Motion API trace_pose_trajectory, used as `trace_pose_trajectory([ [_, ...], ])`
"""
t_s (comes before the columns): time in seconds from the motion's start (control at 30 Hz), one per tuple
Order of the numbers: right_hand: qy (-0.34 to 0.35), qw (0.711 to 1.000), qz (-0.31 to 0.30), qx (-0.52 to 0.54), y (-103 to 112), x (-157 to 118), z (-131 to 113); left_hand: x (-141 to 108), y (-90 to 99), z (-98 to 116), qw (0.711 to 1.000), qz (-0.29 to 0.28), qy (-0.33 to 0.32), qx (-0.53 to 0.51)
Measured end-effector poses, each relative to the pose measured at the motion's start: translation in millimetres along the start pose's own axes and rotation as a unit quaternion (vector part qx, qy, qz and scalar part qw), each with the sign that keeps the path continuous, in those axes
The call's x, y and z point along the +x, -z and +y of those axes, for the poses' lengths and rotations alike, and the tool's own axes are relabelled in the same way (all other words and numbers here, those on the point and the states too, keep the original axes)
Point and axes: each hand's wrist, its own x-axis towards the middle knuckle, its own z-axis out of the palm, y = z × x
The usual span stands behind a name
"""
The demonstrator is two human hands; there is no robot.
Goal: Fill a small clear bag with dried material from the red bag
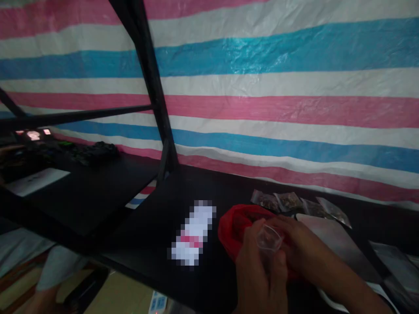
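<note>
Small clear bag (pixel 269 239), open-mouthed, over red bag (pixel 234 229).

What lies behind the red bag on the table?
Behind the red bag, a row of small clear packets with dark contents lies by the striped tarp. Both hands cover the bag's front.

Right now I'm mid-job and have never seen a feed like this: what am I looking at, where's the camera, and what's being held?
There is no machine here. One camera sits on a person's head and looks forward and down, so the two bare hands at the bottom are that person's own. The left hand and the right hand together hold a small clear plastic bag, just in front of a red bag lying on the dark table. Behind them lies a row of small clear packets with dark contents. A blurred-out white and pink item lies to the left. A pink, white and blue striped tarp hangs behind the table.
</note>
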Motion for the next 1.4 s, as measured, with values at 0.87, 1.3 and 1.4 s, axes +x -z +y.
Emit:
trace_pose_trajectory([
  [0.87, -0.037, 0.992, 0.059, -0.105, 1, 3, 7, -11, -5.4, 13, 0.994, -0.011, 0.019, 0.105],
  [1.3, 0.000, 0.999, 0.019, -0.032, -2, 1, 2, -3, -8.3, 31, 0.978, -0.038, 0.190, 0.078],
  [1.4, -0.027, 1.000, 0.006, 0.006, 2, -2, 2, -8, -11.6, 25, 0.983, -0.018, 0.181, 0.031],
])
